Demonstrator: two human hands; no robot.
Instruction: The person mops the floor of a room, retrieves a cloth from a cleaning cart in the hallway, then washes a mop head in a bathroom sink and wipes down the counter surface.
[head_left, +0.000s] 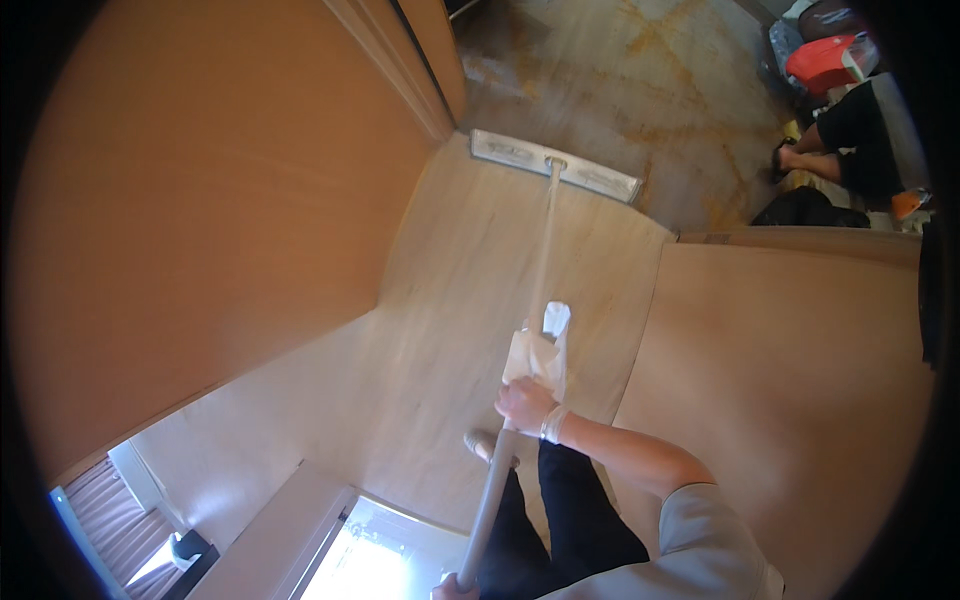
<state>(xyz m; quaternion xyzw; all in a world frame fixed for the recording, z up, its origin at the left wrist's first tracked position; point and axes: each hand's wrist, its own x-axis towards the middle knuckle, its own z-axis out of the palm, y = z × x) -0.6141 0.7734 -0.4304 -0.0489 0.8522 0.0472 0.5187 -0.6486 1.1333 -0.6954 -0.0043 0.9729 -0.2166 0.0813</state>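
My right hand (525, 405) is closed around the pole of a wide flat floor mop, with a pale band on its wrist. At the bottom edge my left hand (454, 589), partly cut off, grips the end of the thick grey handle (487, 510). Beyond my right hand the thin pole (547, 240) runs to a long flat mop head (517, 154). This head lies crosswise on the wood-look floor (450, 277), where it meets a darker, stained floor. Something pale, perhaps cloth or paper, (523, 356) hangs about the pole just past my right hand.
An orange-brown wooden panel (210, 187) stands on the left, a lighter panel (780, 337) on the right. On the stained floor (600, 82), another person's legs (814, 159) show at upper right, near a red bag (821, 64). A bright glazed door or window (367, 555) is at lower left.
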